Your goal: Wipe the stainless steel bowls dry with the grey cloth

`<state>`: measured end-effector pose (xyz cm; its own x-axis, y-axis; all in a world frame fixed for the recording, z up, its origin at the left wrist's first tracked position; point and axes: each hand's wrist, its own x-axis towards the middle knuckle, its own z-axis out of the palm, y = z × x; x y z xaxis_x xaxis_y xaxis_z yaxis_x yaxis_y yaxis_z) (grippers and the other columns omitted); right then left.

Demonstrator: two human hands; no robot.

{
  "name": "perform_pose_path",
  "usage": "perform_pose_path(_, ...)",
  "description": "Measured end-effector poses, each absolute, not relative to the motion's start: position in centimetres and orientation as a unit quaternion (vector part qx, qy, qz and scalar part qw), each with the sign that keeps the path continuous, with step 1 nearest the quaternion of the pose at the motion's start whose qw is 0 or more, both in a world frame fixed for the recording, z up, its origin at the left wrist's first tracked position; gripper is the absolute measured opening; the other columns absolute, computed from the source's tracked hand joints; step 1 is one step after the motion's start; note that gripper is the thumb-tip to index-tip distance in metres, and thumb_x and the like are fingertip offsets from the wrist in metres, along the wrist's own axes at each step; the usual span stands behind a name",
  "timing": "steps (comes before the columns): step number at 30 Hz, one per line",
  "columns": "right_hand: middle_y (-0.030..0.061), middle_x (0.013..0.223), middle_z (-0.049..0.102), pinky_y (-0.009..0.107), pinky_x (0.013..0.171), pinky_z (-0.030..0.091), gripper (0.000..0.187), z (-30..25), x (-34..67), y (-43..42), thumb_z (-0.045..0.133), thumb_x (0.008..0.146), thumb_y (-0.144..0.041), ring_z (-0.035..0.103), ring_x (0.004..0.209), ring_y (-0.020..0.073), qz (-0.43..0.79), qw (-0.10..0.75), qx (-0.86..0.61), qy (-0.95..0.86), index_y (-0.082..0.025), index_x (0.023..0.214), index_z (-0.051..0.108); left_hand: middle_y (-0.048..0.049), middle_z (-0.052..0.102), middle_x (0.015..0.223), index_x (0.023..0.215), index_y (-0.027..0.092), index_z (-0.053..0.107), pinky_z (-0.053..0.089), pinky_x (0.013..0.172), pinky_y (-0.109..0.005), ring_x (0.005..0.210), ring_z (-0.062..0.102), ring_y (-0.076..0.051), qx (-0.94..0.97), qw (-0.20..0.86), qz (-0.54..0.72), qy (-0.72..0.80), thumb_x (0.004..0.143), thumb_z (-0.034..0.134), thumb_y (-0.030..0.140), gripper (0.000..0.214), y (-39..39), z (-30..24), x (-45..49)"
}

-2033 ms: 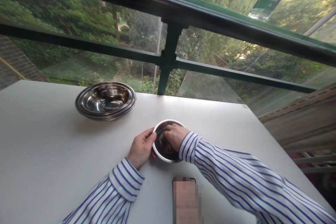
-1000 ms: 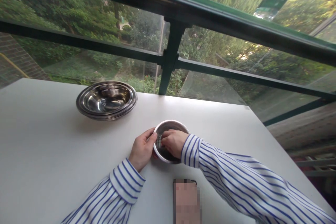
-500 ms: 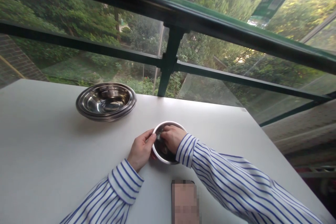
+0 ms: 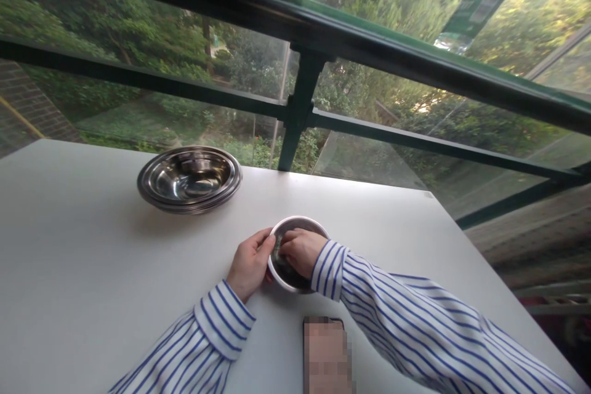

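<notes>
While a pixelated rectangular object [image 4: 325, 354] lay nearest at bottom centre, the left hand [image 4: 250, 263] curled against the outer rim of a small stainless-steel bowl [image 4: 298, 220] at lower centre. The right hand [image 4: 300, 252] reached inside, fingers pressed together; any pinched item could not be told. Stacked steel bowls [image 4: 189, 178] stood upper left on the white table [image 4: 92, 258], before a green railing [image 4: 300, 104].

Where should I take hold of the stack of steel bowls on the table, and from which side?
Take the nested steel bowls by their rims on the near side, toward the left hand: the rims flare outward above the table, so fingers fit beneath.
</notes>
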<state>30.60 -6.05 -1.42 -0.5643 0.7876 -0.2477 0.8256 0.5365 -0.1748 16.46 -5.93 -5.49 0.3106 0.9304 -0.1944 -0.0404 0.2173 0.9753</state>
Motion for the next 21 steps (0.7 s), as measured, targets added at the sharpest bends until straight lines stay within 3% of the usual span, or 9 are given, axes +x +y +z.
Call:
perform_pose_path(9,0.0129,0.092,0.059,0.033,0.074,0.041,0.019,-1.2,31.3,-6.1,0.056,0.076,-0.023,0.052,0.082,0.0221,-0.084,0.083,0.533,0.838,-0.01,0.085,0.067,0.0036,0.057,0.05,0.111,0.01,0.057,0.042,0.031,-0.021,0.033,0.048,-0.01,0.497,0.642,0.383,0.441,0.077,0.053,0.034,0.042,-6.0,-5.5,16.5)
perform_pose_path(16,0.0014,0.091,0.06,0.025,0.071,0.041,0.014,-1.3,31.3,-7.2,0.057,0.075,-0.019,0.052,0.08,0.0151,-0.126,0.106,0.438,0.884,-0.024,0.081,0.068,0.0035,0.056,0.05,0.107,0.01,0.059,0.04,0.031,-0.02,0.034,0.048,-0.01,0.503,0.627,0.394,0.446,0.077,0.053,0.034,0.039,-6.0,-5.8,16.5)
perform_pose_path(21,0.0027,0.098,0.058,0.025,0.063,0.043,0.018,-0.6,31.3,-7.8,0.053,0.079,-0.023,0.051,0.088,0.0178,-0.113,0.106,0.467,0.871,-0.027,0.091,0.066,0.0034,0.057,0.049,0.108,0.01,0.059,0.039,0.03,-0.02,0.033,0.046,-0.01,0.512,0.629,0.382,0.443,0.077,0.052,0.035,0.04,-5.9,-5.7,16.5)
